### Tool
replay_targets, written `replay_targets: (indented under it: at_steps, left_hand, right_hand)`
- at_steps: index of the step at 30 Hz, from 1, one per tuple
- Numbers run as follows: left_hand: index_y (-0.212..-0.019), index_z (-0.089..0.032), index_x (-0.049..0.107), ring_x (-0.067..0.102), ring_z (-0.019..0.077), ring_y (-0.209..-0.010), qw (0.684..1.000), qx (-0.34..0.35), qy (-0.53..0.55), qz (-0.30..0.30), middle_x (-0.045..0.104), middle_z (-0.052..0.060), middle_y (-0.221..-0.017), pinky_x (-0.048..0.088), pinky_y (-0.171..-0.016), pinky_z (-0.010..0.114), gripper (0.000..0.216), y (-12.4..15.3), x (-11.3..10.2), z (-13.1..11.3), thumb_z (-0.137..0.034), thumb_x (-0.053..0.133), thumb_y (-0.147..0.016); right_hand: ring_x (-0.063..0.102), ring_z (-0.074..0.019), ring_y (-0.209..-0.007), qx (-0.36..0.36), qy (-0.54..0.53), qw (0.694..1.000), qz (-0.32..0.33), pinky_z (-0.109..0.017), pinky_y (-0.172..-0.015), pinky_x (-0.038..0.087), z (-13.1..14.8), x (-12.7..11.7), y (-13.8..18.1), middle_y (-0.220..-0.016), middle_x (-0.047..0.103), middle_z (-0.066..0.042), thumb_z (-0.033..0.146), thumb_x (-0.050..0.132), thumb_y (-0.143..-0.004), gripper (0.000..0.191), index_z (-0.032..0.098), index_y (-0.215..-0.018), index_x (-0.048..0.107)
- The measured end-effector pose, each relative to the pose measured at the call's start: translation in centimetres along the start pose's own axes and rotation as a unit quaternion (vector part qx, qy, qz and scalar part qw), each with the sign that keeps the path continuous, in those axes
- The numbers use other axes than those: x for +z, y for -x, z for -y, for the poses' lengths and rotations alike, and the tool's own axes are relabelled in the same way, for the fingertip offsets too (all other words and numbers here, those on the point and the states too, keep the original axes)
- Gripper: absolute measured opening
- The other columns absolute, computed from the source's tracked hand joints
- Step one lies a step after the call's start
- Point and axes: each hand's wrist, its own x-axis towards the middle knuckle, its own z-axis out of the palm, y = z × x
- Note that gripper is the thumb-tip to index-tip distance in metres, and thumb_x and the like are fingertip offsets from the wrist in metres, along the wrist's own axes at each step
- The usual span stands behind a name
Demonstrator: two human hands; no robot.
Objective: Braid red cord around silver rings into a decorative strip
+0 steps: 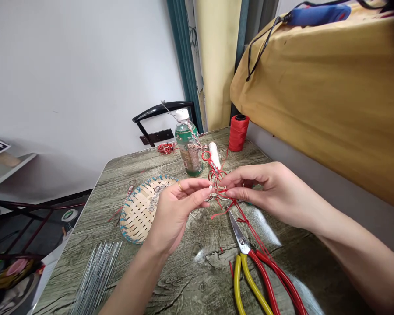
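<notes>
Thin red and white cords are knotted together between my two hands, above the middle of the table. My left hand pinches white and red strands between thumb and forefinger. On the other side, my right hand is closed on the red cord, its fingertips close to the left ones. Loose red strands run down toward the near right. Below the hands lie scissors with red handles, their tips pointing at the cords. Fingers hide part of the knot.
A drink bottle, a white thread spool and a red thread spool stand behind. Left lie a woven bamboo tray and a bundle of metal rods. Yellow handles lie beside the scissors. A chair stands beyond.
</notes>
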Motion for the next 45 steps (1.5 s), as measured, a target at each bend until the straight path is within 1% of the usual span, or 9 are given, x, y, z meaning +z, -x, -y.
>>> replay_targets:
  at_steps: [3,6,9,16,22,29,38,42,45]
  left_hand:
    - [-0.076,-0.018,0.071,0.058,0.0064,-0.068,1.000,0.005,0.012,-0.009,0.067,-0.001,-0.078,0.051,-0.059,0.013,0.009,0.2,0.2,0.2,-0.015,0.071,-0.067]
    - [-0.076,-0.018,0.070,0.059,0.0074,-0.068,1.000,0.006,0.020,-0.018,0.067,-0.001,-0.076,0.051,-0.058,0.014,0.009,0.4,0.1,0.3,-0.015,0.071,-0.067]
    - [-0.076,-0.019,0.069,0.059,0.0078,-0.069,0.999,0.017,0.020,-0.025,0.066,-0.002,-0.077,0.052,-0.056,0.014,0.010,0.5,0.1,0.4,-0.014,0.070,-0.068]
    - [-0.073,-0.023,0.069,0.056,0.0092,-0.068,0.997,0.064,-0.027,-0.027,0.065,-0.003,-0.076,0.051,-0.055,0.017,0.010,0.9,0.3,0.6,-0.016,0.071,-0.066]
    - [-0.072,-0.023,0.069,0.057,0.0117,-0.068,0.995,0.071,-0.055,-0.044,0.066,-0.001,-0.076,0.051,-0.054,0.019,0.009,1.0,0.4,0.6,-0.019,0.071,-0.064]
    - [-0.074,-0.022,0.069,0.058,0.0106,-0.069,0.997,0.056,-0.018,-0.058,0.065,-0.002,-0.075,0.052,-0.053,0.017,0.011,0.9,0.1,0.7,-0.017,0.072,-0.065]
    - [-0.073,-0.022,0.070,0.057,0.0093,-0.067,0.997,0.062,-0.035,-0.043,0.065,-0.002,-0.075,0.052,-0.053,0.016,0.010,0.8,0.4,0.9,-0.017,0.072,-0.065]
    - [-0.073,-0.024,0.070,0.057,0.0092,-0.066,0.996,0.066,-0.041,-0.034,0.066,-0.003,-0.075,0.051,-0.054,0.016,0.010,0.8,0.6,0.8,-0.017,0.071,-0.066]
    - [-0.073,-0.025,0.071,0.058,0.0094,-0.067,0.997,0.061,-0.046,-0.028,0.068,-0.003,-0.075,0.051,-0.055,0.016,0.011,0.8,0.7,0.9,-0.018,0.071,-0.066]
  right_hand:
    - [0.060,-0.0097,-0.068,-0.006,0.033,0.999,-0.022,-0.020,-0.061,0.042,0.6,0.3,0.3,-0.076,0.068,0.004,0.024,0.057,-0.081,0.011,0.021,-0.082,0.067]
    - [0.058,-0.0081,-0.064,-0.020,0.048,0.997,-0.050,-0.020,-0.060,0.041,0.9,0.6,0.4,-0.073,0.066,0.004,0.020,0.058,-0.080,0.010,0.020,-0.078,0.067]
    - [0.055,-0.0073,-0.060,-0.008,0.073,0.994,-0.076,-0.019,-0.057,0.039,1.1,0.8,0.4,-0.068,0.064,0.004,0.016,0.058,-0.077,0.009,0.019,-0.074,0.066]
    - [0.055,-0.0078,-0.058,-0.004,0.111,0.989,-0.100,-0.020,-0.057,0.039,1.4,1.1,0.2,-0.065,0.064,0.004,0.011,0.058,-0.073,0.011,0.018,-0.069,0.064]
    - [0.055,-0.0102,-0.057,-0.004,0.107,0.989,-0.100,-0.022,-0.056,0.040,1.5,1.1,0.3,-0.066,0.064,0.002,0.013,0.056,-0.074,0.010,0.019,-0.070,0.064]
    - [0.053,-0.0093,-0.056,0.014,0.097,0.988,-0.116,-0.021,-0.056,0.041,1.4,1.1,0.4,-0.065,0.064,0.003,0.013,0.056,-0.073,0.009,0.019,-0.069,0.062]
    - [0.053,-0.0095,-0.056,0.009,0.103,0.989,-0.110,-0.022,-0.055,0.040,1.5,1.3,0.3,-0.064,0.063,0.003,0.013,0.057,-0.073,0.009,0.018,-0.068,0.062]
    - [0.054,-0.0098,-0.056,0.002,0.100,0.991,-0.092,-0.022,-0.055,0.039,1.6,1.3,0.4,-0.063,0.062,0.002,0.014,0.057,-0.074,0.009,0.019,-0.068,0.063]
    - [0.056,-0.0099,-0.060,-0.014,0.082,0.994,-0.071,-0.022,-0.058,0.040,1.4,1.3,0.5,-0.067,0.064,0.003,0.016,0.056,-0.078,0.010,0.019,-0.072,0.064]
